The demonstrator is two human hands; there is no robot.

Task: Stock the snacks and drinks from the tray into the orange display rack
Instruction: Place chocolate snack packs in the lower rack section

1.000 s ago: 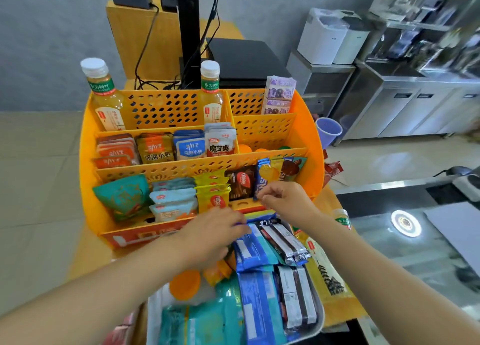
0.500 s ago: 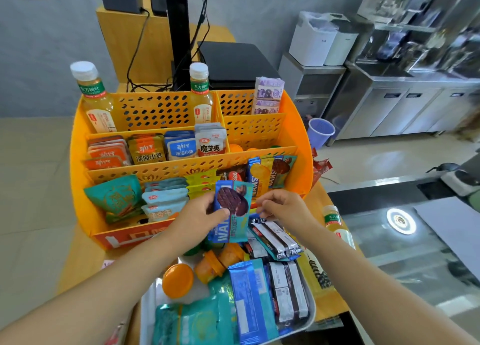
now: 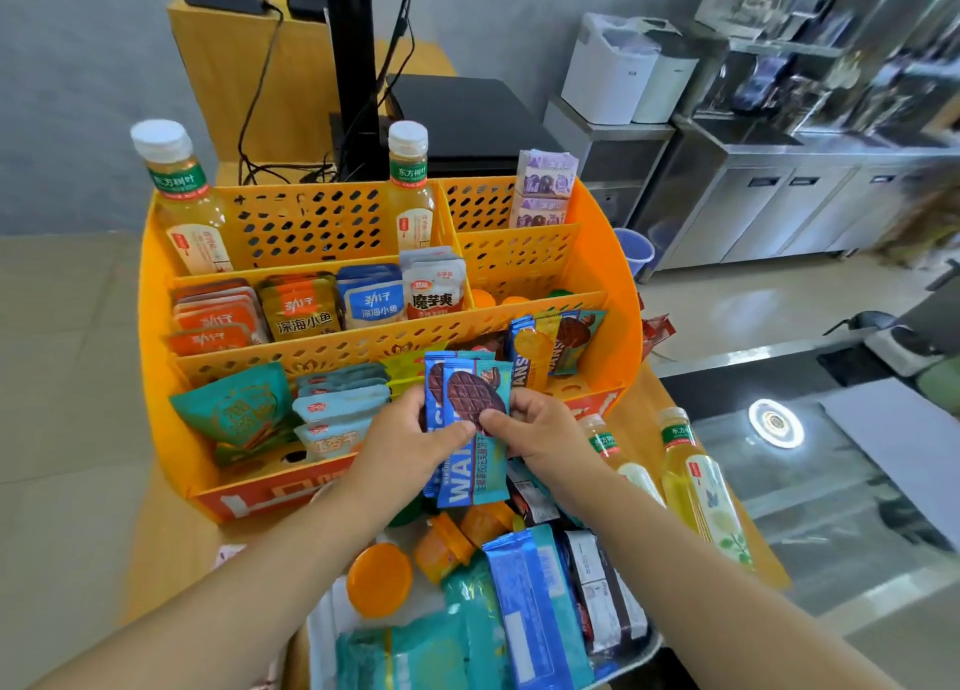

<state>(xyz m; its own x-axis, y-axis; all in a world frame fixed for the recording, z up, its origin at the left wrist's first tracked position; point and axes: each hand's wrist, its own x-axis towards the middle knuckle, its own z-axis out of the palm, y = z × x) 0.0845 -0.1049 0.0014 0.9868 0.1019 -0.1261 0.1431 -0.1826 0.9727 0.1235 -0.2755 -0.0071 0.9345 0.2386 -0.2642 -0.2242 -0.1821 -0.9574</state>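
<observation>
Both hands hold a small stack of blue waffle biscuit packs [image 3: 470, 403] upright, just in front of the lowest tier of the orange display rack [image 3: 613, 294]. My left hand [image 3: 410, 445] grips the stack's left edge. My right hand [image 3: 540, 429] pinches its right side, thumb on the front. Below them the white tray [image 3: 324, 632] holds more blue packs [image 3: 524, 606], dark bars [image 3: 602, 591], orange jelly cups [image 3: 379, 578] and teal bags [image 3: 410, 653]. Similar waffle packs [image 3: 550, 341] stand in the rack's front right compartment.
Two juice bottles [image 3: 182, 206] [image 3: 413, 190] stand in the rack's top tier, purple packs [image 3: 543, 190] at its right. Two more bottles [image 3: 696, 481] lie right of the tray on the wooden counter. A glass counter [image 3: 831, 507] lies to the right, a black stand [image 3: 353, 66] behind.
My left hand lifted the blue waffle packs out of the tray; my right hand came over and took hold of their right side. The stack is now raised toward the rack's front tier.
</observation>
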